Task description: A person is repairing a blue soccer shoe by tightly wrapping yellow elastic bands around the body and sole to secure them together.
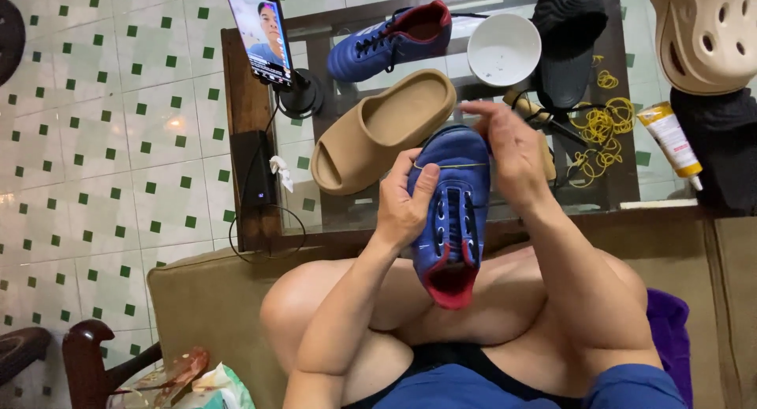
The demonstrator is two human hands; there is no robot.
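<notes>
A blue sports shoe (452,212) with a red lining stands toe-up above my lap. My left hand (404,201) grips its left side, thumb on the upper. My right hand (511,147) holds the toe end from the right, fingers curled over the tip. A thin yellow rubber band runs across the shoe's toe area between my hands. The matching blue shoe (390,40) lies on the glass table (623,190) beyond.
On the table lie a tan slide sandal (378,133), a white bowl (503,49), a black sandal (569,38), loose yellow rubber bands (601,129) and a glue tube (669,138). A phone (259,30) stands on a holder. A beige clog (706,34) sits at top right.
</notes>
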